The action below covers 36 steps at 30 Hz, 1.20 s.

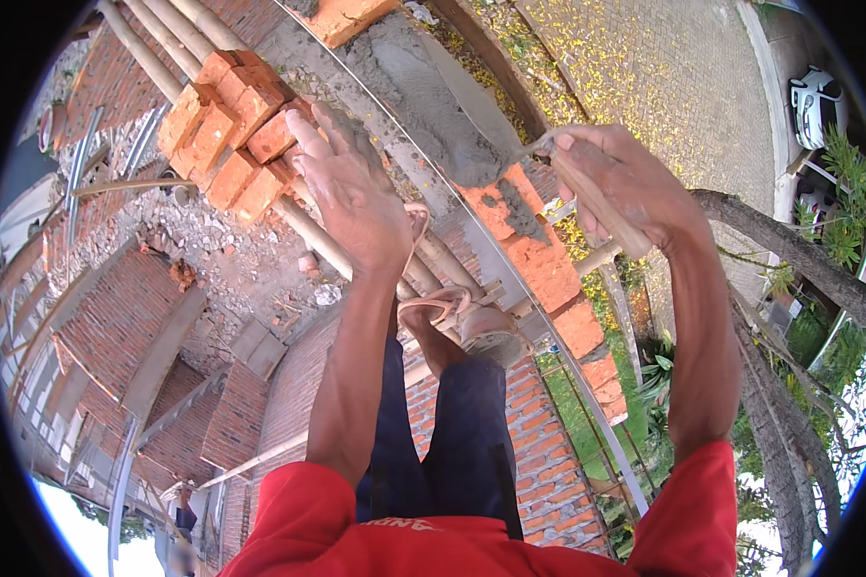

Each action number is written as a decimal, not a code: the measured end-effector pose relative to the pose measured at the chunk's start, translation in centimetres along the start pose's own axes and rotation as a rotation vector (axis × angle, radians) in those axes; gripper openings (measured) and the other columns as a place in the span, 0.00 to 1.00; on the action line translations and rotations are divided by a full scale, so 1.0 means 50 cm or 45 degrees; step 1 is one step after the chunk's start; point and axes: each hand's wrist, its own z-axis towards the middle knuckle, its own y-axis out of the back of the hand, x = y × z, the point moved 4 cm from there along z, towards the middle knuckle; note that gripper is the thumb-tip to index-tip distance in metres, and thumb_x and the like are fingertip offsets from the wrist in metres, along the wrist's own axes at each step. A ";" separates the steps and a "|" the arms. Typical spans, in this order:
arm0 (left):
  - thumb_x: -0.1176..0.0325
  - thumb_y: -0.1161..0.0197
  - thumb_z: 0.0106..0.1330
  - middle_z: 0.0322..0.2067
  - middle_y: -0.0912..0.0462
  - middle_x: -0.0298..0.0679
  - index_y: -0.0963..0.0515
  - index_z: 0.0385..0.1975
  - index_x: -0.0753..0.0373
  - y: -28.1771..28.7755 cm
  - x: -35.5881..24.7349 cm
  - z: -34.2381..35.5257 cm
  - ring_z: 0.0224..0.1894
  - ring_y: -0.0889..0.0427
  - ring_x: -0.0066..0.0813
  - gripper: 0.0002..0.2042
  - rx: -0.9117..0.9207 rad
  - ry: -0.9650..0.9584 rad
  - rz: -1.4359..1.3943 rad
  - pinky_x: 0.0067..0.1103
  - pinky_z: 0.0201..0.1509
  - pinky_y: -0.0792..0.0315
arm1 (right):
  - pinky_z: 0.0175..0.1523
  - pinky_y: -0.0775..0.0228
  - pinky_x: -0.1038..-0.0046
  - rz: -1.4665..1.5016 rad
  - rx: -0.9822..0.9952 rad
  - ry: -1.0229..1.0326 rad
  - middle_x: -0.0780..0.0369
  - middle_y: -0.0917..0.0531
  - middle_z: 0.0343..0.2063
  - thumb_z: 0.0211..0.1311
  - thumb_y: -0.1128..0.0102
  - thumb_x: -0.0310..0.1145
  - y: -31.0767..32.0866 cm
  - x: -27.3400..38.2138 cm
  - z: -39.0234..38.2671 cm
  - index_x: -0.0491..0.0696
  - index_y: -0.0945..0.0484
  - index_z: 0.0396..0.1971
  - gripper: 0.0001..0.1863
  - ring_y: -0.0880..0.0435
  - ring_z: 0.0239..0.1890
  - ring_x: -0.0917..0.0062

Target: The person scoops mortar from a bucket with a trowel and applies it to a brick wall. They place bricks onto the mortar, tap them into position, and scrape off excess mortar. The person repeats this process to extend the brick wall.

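My right hand (611,178) is closed round the wooden handle of a trowel (601,207), above the brick wall (539,250) on the right. The trowel's metal neck points toward a thick bed of wet grey mortar (423,106) on the wall top; where its blade ends against the mortar is hard to tell. With fingers stretched out, my left hand (356,207) hovers beside a stack of orange bricks (226,135). It appears to hold nothing, and whether its fingertips touch the nearest brick cannot be told. A smear of mortar (522,210) lies on the bricks nearer me.
A taut straight line runs along the wall's inner edge. Wooden poles (318,236) support the brick stack and my footing. A mortar-stained pan (491,332) sits by my feet. Rubble (231,231) and brick walls lie far below on the left; tree trunks (789,236) rise on the right.
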 end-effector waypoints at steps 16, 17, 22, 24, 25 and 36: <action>0.36 0.67 0.81 0.83 0.64 0.44 0.77 0.81 0.42 0.081 -0.115 0.001 0.84 0.64 0.40 0.39 0.086 -0.156 0.085 0.37 0.84 0.69 | 0.38 0.24 0.69 0.137 -0.479 0.277 0.56 0.16 0.29 0.68 0.30 0.31 -0.380 -0.215 -0.307 0.40 0.23 0.41 0.12 0.14 0.31 0.71; 0.36 0.66 0.81 0.83 0.65 0.43 0.76 0.81 0.41 0.105 -0.125 -0.027 0.84 0.66 0.39 0.39 0.016 -0.121 0.014 0.37 0.84 0.70 | 0.39 0.23 0.65 0.152 -0.526 0.323 0.54 0.15 0.30 0.68 0.31 0.32 -0.425 -0.216 -0.265 0.40 0.23 0.41 0.12 0.14 0.31 0.65; 0.33 0.60 0.78 0.82 0.60 0.39 0.77 0.80 0.36 0.213 -0.127 -0.151 0.83 0.61 0.45 0.42 -0.090 -0.010 0.012 0.42 0.84 0.62 | 0.46 0.26 0.50 0.167 -0.759 0.485 0.44 0.15 0.32 0.72 0.38 0.41 -0.532 -0.169 0.109 0.39 0.24 0.39 0.17 0.15 0.38 0.44; 0.34 0.59 0.78 0.82 0.56 0.39 0.76 0.81 0.37 0.253 -0.103 -0.202 0.82 0.55 0.45 0.43 -0.130 0.057 0.019 0.42 0.84 0.58 | 0.45 0.26 0.51 0.350 -0.788 0.614 0.42 0.17 0.29 0.73 0.39 0.45 -0.526 -0.147 0.227 0.37 0.26 0.38 0.21 0.16 0.38 0.44; 0.34 0.58 0.78 0.81 0.53 0.39 0.75 0.81 0.37 0.272 -0.091 -0.229 0.80 0.50 0.43 0.42 -0.150 0.091 0.009 0.42 0.84 0.55 | 0.45 0.27 0.52 0.289 -0.845 0.550 0.43 0.18 0.28 0.73 0.39 0.44 -0.520 -0.142 0.275 0.37 0.26 0.37 0.21 0.16 0.36 0.46; 0.39 0.56 0.80 0.81 0.54 0.42 0.72 0.82 0.42 0.338 0.076 -0.447 0.81 0.52 0.46 0.41 -0.274 0.347 0.061 0.39 0.81 0.47 | 0.37 0.32 0.72 0.637 -0.748 0.353 0.65 0.23 0.25 0.78 0.42 0.41 -0.575 -0.517 0.116 0.43 0.26 0.32 0.17 0.28 0.28 0.78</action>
